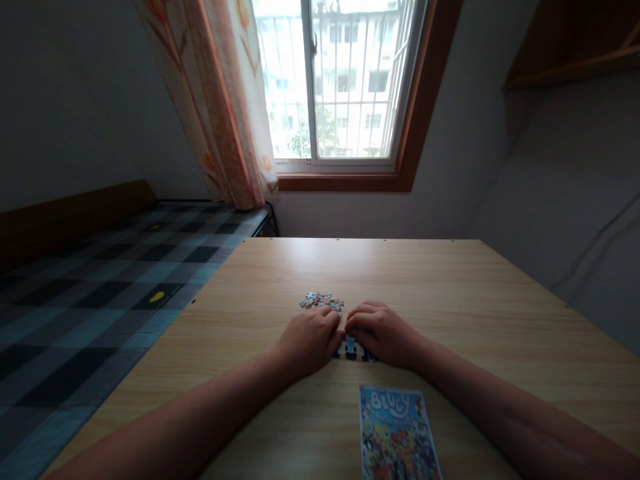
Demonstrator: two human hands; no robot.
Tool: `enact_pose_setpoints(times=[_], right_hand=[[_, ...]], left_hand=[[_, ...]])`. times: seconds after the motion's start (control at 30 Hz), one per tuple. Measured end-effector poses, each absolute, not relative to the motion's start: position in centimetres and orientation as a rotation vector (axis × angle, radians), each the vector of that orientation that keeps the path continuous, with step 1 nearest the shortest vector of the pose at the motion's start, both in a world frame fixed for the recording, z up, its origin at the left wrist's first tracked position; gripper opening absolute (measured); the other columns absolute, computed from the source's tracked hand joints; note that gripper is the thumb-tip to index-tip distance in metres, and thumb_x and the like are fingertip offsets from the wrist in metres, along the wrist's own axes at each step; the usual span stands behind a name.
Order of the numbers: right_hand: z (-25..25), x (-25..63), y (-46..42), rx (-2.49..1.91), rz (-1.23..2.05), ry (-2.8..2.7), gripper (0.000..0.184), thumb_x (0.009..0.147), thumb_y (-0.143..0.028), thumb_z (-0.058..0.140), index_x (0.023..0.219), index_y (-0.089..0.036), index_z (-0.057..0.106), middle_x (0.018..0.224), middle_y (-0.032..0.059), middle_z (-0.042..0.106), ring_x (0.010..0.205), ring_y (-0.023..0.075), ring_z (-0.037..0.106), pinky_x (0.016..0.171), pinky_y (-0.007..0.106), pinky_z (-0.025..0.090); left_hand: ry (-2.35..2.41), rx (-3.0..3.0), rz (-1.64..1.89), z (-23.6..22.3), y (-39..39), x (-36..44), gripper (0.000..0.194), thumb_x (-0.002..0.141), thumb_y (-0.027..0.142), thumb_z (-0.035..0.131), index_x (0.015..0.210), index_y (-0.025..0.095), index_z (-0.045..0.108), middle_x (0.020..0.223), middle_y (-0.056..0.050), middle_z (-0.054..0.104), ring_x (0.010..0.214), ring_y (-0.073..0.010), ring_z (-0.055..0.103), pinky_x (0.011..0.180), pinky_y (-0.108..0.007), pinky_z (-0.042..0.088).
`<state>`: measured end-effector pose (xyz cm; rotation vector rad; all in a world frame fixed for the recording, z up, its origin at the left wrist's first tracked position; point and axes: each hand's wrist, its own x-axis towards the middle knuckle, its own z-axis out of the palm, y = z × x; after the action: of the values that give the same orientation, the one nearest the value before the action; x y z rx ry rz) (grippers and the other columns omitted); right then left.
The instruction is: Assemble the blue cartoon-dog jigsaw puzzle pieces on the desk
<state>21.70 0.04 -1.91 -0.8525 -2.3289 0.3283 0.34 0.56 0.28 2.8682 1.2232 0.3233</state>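
Joined pieces of a jigsaw puzzle lie flat on the wooden table, dark blue with a cartoon face, partly covered by my hands. At the puzzle's left side is my left hand, its fingers curled and closed, thumb along the edge. My right hand lies over the upper right of the puzzle with bent fingers pressed together. The fingertips of both hands almost meet; whatever is between them is hidden. Just beyond my left hand sits a small heap of loose jigsaw pieces.
A Bluey picture card or box lies near the front of the table. To the left stands a bed with a checked cover. A curtain hangs beside the barred window; a wooden shelf is at upper right.
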Motion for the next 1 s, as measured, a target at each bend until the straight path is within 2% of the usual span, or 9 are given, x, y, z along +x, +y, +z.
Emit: enact_pose_setpoints(times=[1.0], right_hand=[[-1.96, 21.72, 0.12, -0.835, 0.331, -2.323, 0.012, 0.092, -0.015, 0.060, 0.091, -0.022, 0.071, 0.094, 0.0047, 0.074, 0.091, 0.0196, 0.065, 0.088, 0.036, 0.049]], left_hand=[[1.197, 2.862, 0.335, 0.24, 0.65, 0.27, 0.023, 0.098, 0.034, 0.045, 0.085, 0.019, 0.058, 0.090, -0.007, 0.065, 0.081, -0.0208, 0.062, 0.072, -0.034, 0.049]])
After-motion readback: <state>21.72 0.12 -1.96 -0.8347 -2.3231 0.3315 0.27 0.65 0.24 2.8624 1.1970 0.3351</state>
